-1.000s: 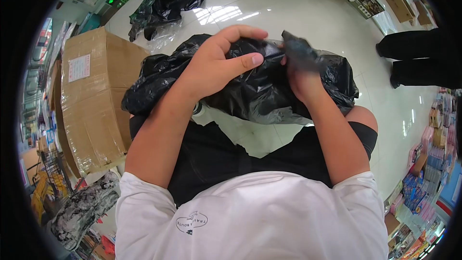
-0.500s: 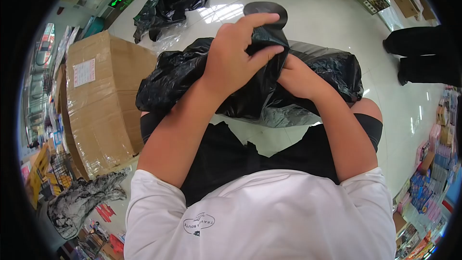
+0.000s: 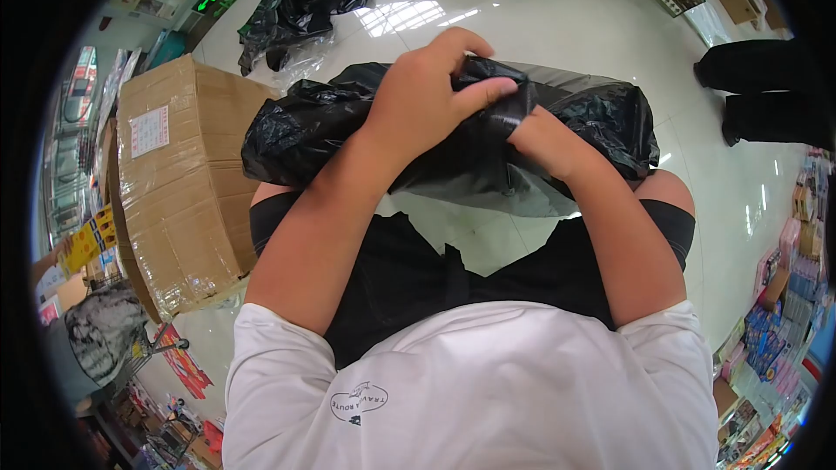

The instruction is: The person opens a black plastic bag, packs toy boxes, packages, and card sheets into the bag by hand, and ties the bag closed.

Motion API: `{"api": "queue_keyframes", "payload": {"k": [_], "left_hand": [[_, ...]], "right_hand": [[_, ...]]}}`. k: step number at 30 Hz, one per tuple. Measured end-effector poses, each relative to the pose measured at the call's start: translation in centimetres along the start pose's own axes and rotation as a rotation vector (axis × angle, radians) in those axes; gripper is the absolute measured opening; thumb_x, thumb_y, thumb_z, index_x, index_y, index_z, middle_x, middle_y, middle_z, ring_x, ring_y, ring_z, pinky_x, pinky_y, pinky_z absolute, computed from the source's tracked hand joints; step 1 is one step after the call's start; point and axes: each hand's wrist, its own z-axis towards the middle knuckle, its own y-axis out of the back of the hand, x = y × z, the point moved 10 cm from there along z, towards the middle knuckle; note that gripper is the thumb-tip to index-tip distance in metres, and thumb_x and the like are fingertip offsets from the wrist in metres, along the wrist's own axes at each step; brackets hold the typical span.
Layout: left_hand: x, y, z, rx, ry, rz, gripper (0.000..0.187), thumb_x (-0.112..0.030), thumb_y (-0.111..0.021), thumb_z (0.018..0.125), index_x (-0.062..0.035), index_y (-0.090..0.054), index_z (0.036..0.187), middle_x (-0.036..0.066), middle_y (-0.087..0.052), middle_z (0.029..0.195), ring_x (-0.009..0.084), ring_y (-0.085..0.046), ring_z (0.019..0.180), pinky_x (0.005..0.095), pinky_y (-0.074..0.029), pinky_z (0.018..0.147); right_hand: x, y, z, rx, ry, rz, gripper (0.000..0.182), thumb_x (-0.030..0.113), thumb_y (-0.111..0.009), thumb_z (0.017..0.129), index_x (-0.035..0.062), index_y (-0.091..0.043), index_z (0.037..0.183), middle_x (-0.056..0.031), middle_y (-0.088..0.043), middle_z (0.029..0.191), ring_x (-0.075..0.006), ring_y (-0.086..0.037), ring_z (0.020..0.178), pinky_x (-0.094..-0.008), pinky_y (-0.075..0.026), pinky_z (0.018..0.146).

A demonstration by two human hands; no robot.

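Evidently mid-handling: my left hand (image 3: 414, 100) loosely grasps the crumpled, glossy black plastic sheeting (image 3: 318, 130) lying across my knees (image 3: 669, 187); right hand (image 3: 544, 144) fingertips hidden, grip indeterminable. Judgement: bunching step, calling for coordinated finger control.

One head view — down over lap, forearms

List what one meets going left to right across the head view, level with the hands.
Cardboard box → left hand → right hand → another person's dark trouser legs. The black plastic overlaps both hands, so it is left out.
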Motion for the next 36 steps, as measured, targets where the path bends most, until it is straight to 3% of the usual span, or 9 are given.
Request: {"api": "queue_keyframes", "payload": {"k": [2, 7, 10, 17, 20, 24, 28, 31, 36], "left_hand": [[1.8, 0.4, -0.1, 0.033, 0.218, 0.213, 0.037, -0.028, -0.083, 0.082, -0.0058, -0.063, 0.105, 0.004, -0.061, 0.068, 0.0133, -0.053, 0.058, 0.0289, -0.044, 0.057], [2.4, 0.7, -0.5, -0.061, 0.225, 0.167, 0.03, -0.024, -0.08, 0.083, -0.0057, -0.061, 0.097, 0.002, -0.052, 0.057, 0.0136, -0.045, 0.051, 0.03, -0.039, 0.052], [2.3, 0.6, -0.3, -0.078, 0.185, 0.151, 0.026, -0.02, -0.078, 0.084, -0.0053, -0.06, 0.094, 0.002, -0.053, 0.057, 0.0138, -0.046, 0.051, 0.0299, -0.039, 0.052], [2.5, 1.3, -0.1, -0.103, 0.181, 0.17, 0.024, -0.019, -0.078, 0.084, -0.0045, -0.059, 0.091, 0.002, -0.054, 0.057, 0.0126, -0.047, 0.052, 0.0284, -0.04, 0.053], [3.4, 0.9, -0.3, -0.071, 0.276, 0.042, 0.026, -0.02, -0.078, 0.085, -0.0035, -0.058, 0.089, 0.0, -0.054, 0.058, 0.0084, -0.047, 0.055, 0.0257, -0.039, 0.053], [5.2, -1.0, -0.9, -0.008, 0.455, -0.326, 0.029, -0.023, -0.078, 0.087, -0.0036, -0.057, 0.09, -0.004, -0.056, 0.068, 0.0032, -0.048, 0.062, 0.0204, -0.037, 0.054], [4.9, -0.5, -0.7, -0.045, 0.467, -0.45, 0.031, -0.026, -0.079, 0.087, -0.0057, -0.057, 0.094, -0.004, -0.057, 0.076, 0.0031, -0.049, 0.065, 0.0185, -0.037, 0.055], [4.4, -0.4, -1.2, 0.006, 0.59, -0.467, 0.033, -0.028, -0.081, 0.085, -0.0078, -0.057, 0.097, -0.004, -0.058, 0.08, 0.0033, -0.051, 0.068, 0.0189, -0.04, 0.057], [4.6, -1.2, -2.1, 0.012, 0.701, -0.764, 0.034, -0.023, -0.08, 0.085, -0.0096, -0.054, 0.104, -0.001, -0.063, 0.092, 0.0066, -0.059, 0.083, 0.0241, -0.047, 0.073]], "right_hand": [[2.9, 0.5, -0.8, -0.078, 0.284, 0.345, 0.043, 0.03, -0.06, 0.093, 0.0073, -0.059, 0.129, -0.0005, -0.063, 0.113, -0.0104, -0.057, 0.099, -0.0266, -0.046, 0.087], [2.0, 0.7, 0.3, -0.067, 0.292, 0.544, 0.031, 0.025, -0.056, 0.095, 0.0056, -0.065, 0.118, -0.0011, -0.066, 0.105, -0.0091, -0.061, 0.093, -0.0256, -0.048, 0.084], [1.5, 1.3, -0.4, -0.19, 0.206, 0.696, 0.023, 0.02, -0.059, 0.092, 0.0036, -0.068, 0.106, -0.0036, -0.068, 0.093, -0.0106, -0.061, 0.076, -0.0262, -0.049, 0.07], [1.0, 2.4, 1.0, 0.207, 0.31, 0.797, 0.016, 0.02, -0.065, 0.088, 0.005, -0.064, 0.093, -0.0037, -0.063, 0.088, -0.0115, -0.057, 0.072, -0.0271, -0.048, 0.064], [3.8, 1.3, -1.7, 0.118, 0.286, 0.5, 0.023, 0.025, -0.07, 0.088, 0.0044, -0.065, 0.096, -0.0034, -0.063, 0.089, -0.0106, -0.056, 0.074, -0.027, -0.046, 0.065], [3.3, 1.3, -0.2, -0.045, 0.298, 0.107, 0.027, 0.033, -0.078, 0.086, 0.0069, -0.068, 0.085, 0.0027, -0.056, 0.062, -0.0086, -0.049, 0.057, -0.0254, -0.04, 0.06], [3.5, 1.0, -0.6, -0.111, 0.324, 0.07, 0.022, 0.027, -0.077, 0.087, 0.0067, -0.068, 0.089, 0.0032, -0.055, 0.061, -0.0074, -0.049, 0.056, -0.0245, -0.038, 0.056], [3.9, 1.5, -0.5, -0.093, 0.503, 0.471, 0.019, 0.016, -0.069, 0.09, 0.0041, -0.067, 0.104, 0.0007, -0.062, 0.077, -0.006, -0.048, 0.054, -0.0226, -0.039, 0.054], [2.9, 2.9, -0.5, -0.002, 0.469, 0.703, 0.022, 0.014, -0.06, 0.093, 0.0006, -0.066, 0.109, -0.0006, -0.067, 0.089, -0.0069, -0.048, 0.056, -0.0215, -0.04, 0.055]]}}
